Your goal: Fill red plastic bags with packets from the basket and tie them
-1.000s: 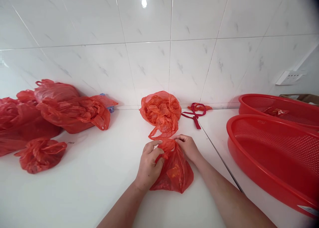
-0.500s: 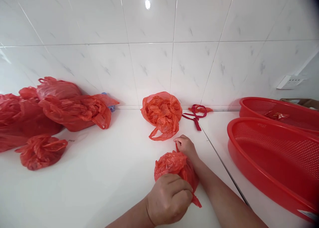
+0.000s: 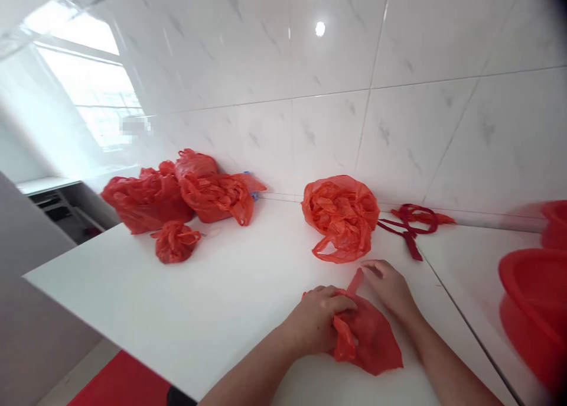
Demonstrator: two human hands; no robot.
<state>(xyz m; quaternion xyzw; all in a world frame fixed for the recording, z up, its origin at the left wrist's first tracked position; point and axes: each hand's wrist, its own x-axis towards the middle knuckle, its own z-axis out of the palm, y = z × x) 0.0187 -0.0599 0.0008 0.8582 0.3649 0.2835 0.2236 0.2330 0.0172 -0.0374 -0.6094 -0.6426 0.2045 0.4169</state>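
Note:
A thin red plastic bag (image 3: 374,341) lies bunched on the white table in front of me. My left hand (image 3: 316,320) lies over its left side, fingers curled into the gathered plastic. At the bag's far side a narrow strip like a handle sticks up, and my right hand (image 3: 390,288) pinches its end between thumb and finger. What the bag contains is hidden. Just beyond my hands rests another crumpled red plastic bag (image 3: 341,211), with one handle loop toward me.
A dark red ribbon (image 3: 414,243) lies by the tiled wall. Red baskets (image 3: 514,276) stand at the right, past a seam in the table (image 3: 248,282). Farther left are several filled red bags (image 3: 146,199) and a small knotted one (image 3: 175,243). The table's left edge is visible.
The view has swung left, bringing in a window and the table's left edge. My left hand has come down onto the bag, which now lies tipped and spread toward the right.

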